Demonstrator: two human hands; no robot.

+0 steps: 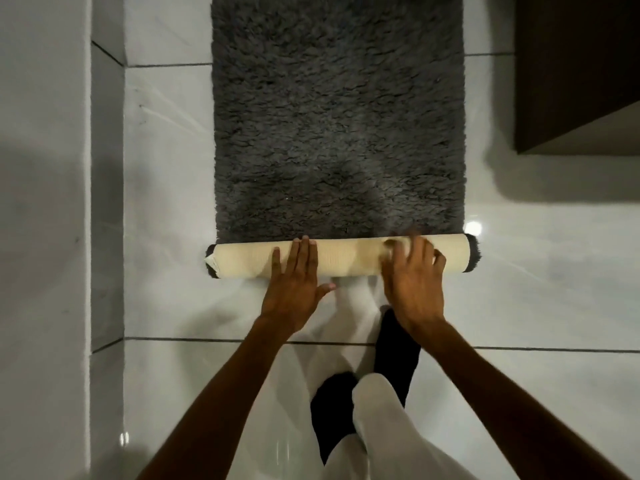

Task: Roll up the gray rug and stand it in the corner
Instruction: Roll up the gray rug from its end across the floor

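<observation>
**Gray rug partly rolled on the tiled floor**

A shaggy dark gray rectangular rug (339, 116) is seen lying flat on a glossy white tiled floor (166, 161), with its near end turned over into a tight roll (341, 256). The roll lies crosswise at the near edge of the flat pile, and its cream woven backing is shown on the outside; tufts of dark pile are visible at both ends of the cylinder. The far end of the rug is cut off by the top of the view, so its full length cannot be told.

The left hand (294, 285) is laid palm down on the left half of the roll, with the fingers extended close together over the top and the thumb spread out to the side, near the floor. The right hand (414, 282) is placed on the right half of the roll; it is blurred, but the fingers appear spread and curved over the backing. Nothing is clamped by either hand; both are pressed flat on the roll.

Below the hands, a leg in white cloth (377, 420) and two feet in black socks (394, 358) are seen on the tiles. A white wall (41, 168) runs along the left, and a dark brown cabinet (575, 71) stands at the upper right, well apart from the rug.
</observation>
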